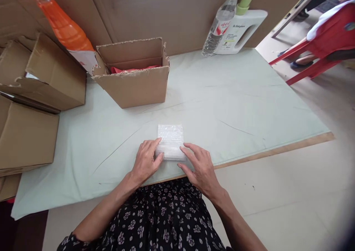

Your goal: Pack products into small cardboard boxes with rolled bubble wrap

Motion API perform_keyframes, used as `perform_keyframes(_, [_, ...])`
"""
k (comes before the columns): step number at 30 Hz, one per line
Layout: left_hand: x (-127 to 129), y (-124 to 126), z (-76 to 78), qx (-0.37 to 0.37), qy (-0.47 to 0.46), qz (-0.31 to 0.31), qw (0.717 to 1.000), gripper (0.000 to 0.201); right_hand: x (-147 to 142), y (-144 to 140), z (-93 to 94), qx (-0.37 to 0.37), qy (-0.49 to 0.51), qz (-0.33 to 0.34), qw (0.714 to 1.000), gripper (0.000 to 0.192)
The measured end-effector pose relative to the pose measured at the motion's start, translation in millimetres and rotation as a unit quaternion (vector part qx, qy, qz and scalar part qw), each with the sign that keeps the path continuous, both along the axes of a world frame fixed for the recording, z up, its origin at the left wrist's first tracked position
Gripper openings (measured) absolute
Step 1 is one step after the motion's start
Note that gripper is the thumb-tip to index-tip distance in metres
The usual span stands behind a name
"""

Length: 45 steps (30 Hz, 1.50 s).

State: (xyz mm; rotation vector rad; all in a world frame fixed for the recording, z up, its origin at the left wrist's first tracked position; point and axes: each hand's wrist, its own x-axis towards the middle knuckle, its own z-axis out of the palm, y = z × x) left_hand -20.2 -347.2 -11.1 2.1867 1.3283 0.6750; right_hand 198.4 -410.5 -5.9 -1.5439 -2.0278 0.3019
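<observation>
I have my left hand and my right hand flat on the counter, fingers spread, each pressing one near corner of the bubble-wrapped packet that lies between them. Neither hand is clenched around it. Well beyond my left hand stands an open cardboard box; far past my right hand stand a clear bottle and a white jug.

A small square bubble-wrap packet, white and translucent, lies flat on the near part of the pale green table cover, close to its near edge.
</observation>
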Motion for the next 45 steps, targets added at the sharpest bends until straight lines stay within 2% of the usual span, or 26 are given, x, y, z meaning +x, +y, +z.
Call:
perform_keyframes(3, [2.8, 10.4, -2.0, -0.014, -0.030, 0.051, 0.998, 0.041, -6.9, 10.5, -9.0, 0.001, -0.025, 0.011, 1.000, 0.036])
perform_keyframes(5, [-0.5, 8.1, -1.5, -0.074, -0.099, 0.087, 0.988, 0.049, -10.5, 18.5, -13.9, 0.007, 0.000, -0.011, 1.000, 0.029])
perform_keyframes(6, [-3.3, 4.3, -1.0, -0.119, -0.147, 0.101, 0.977, 0.054, -11.8, 21.5, -15.2, 0.010, 0.023, -0.027, 0.999, 0.027])
perform_keyframes(8, [-9.0, -5.7, 0.0, -0.223, -0.252, 0.112, 0.935, 0.067, -13.8, 24.3, -15.1, -0.002, 0.077, -0.050, 0.996, 0.024])
perform_keyframes(10, [-11.5, -14.5, 1.3, -0.308, -0.343, 0.103, 0.881, 0.080, -15.6, 22.8, -12.0, -0.046, 0.125, -0.039, 0.990, 0.025])
perform_keyframes(12, [-9.8, -18.6, 3.4, -0.355, -0.391, 0.096, 0.843, 0.088, -16.9, 19.4, -7.5, -0.095, 0.151, -0.007, 0.984, 0.024])
perform_keyframes(13, [-7.7, -18.7, 5.0, -0.362, -0.401, 0.098, 0.836, 0.090, -16.9, 17.8, -5.0, -0.105, 0.153, 0.004, 0.983, 0.023])
perform_keyframes(15, [-2.9, -17.0, 9.0, -0.354, -0.394, 0.103, 0.842, 0.088, -15.4, 16.6, -0.2, -0.095, 0.151, 0.001, 0.984, 0.026])
perform_keyframes(17, [0.7, -15.5, 13.4, -0.331, -0.368, 0.096, 0.864, 0.084, -12.8, 18.8, 4.1, -0.075, 0.151, -0.008, 0.986, 0.040])
perform_keyframes(19, [1.9, -15.5, 17.0, -0.307, -0.335, 0.067, 0.888, 0.079, -11.1, 23.9, 7.3, -0.083, 0.153, 0.017, 0.985, 0.053])
perform_keyframes(20, [1.4, -15.5, 18.4, -0.294, -0.318, 0.046, 0.900, 0.075, -11.1, 27.1, 8.4, -0.093, 0.148, 0.041, 0.984, 0.050])
perform_keyframes(22, [-2.9, -12.2, 21.7, -0.251, -0.284, 0.010, 0.925, 0.068, -12.3, 33.5, 9.3, -0.104, 0.129, 0.082, 0.983, 0.027])
perform_keyframes(23, [-6.8, -7.9, 24.6, -0.214, -0.262, 0.001, 0.941, 0.066, -12.9, 36.2, 9.1, -0.101, 0.119, 0.088, 0.984, 0.017])
perform_keyframes(24, [-11.7, -1.0, 29.2, -0.159, -0.236, 0.002, 0.959, 0.063, -12.9, 38.6, 8.8, -0.093, 0.111, 0.083, 0.986, 0.016])
perform_keyframes(26, [-24.1, 20.5, 44.1, 0.000, -0.170, 0.030, 0.985, 0.057, -10.1, 42.1, 8.0, -0.063, 0.105, 0.058, 0.991, 0.019])
perform_keyframes(27, [-30.7, 35.0, 54.2, 0.092, -0.130, 0.052, 0.986, 0.054, -7.3, 43.3, 8.1, -0.047, 0.106, 0.048, 0.992, 0.017])
perform_keyframes(29, [-42.6, 69.5, 76.8, 0.259, -0.052, 0.093, 0.960, 0.050, -0.2, 45.1, 9.5, -0.018, 0.114, 0.042, 0.992, 0.011])
perform_keyframes(31, [-50.5, 107.4, 96.7, 0.354, 0.009, 0.128, 0.927, 0.051, 6.8, 47.0, 12.8, 0.011, 0.124, 0.031, 0.992, 0.008])
perform_keyframes(33, [-53.9, 142.5, 108.6, 0.379, 0.054, 0.146, 0.912, 0.048, 12.9, 49.7, 17.4, 0.037, 0.130, -0.002, 0.991, 0.009])
perform_keyframes(35, [-54.0, 168.4, 111.8, 0.368, 0.083, 0.143, 0.915, 0.036, 19.3, 53.9, 22.2, 0.048, 0.132, -0.039, 0.989, 0.013])
perform_keyframes(38, [-53.2, 178.8, 108.9, 0.360, 0.083, 0.105, 0.923, 0.019, 33.2, 62.9, 30.4, 0.043, 0.130, -0.087, 0.987, 0.017])
perform_keyframes(40, [-54.6, 165.3, 108.6, 0.365, 0.070, 0.071, 0.926, 0.019, 44.7, 70.0, 39.1, 0.058, 0.140, -0.150, 0.977, 0.021])
perform_keyframes(43, [-60.9, 124.6, 113.8, 0.352, 0.063, 0.036, 0.933, 0.021, 57.6, 81.9, 64.1, 0.111, 0.180, -0.265, 0.941, 0.042])
perform_keyframes(45, [-66.7, 93.9, 117.9, 0.334, 0.064, 0.034, 0.940, 0.021, 58.2, 91.3, 89.9, 0.140, 0.187, -0.283, 0.930, 0.047])
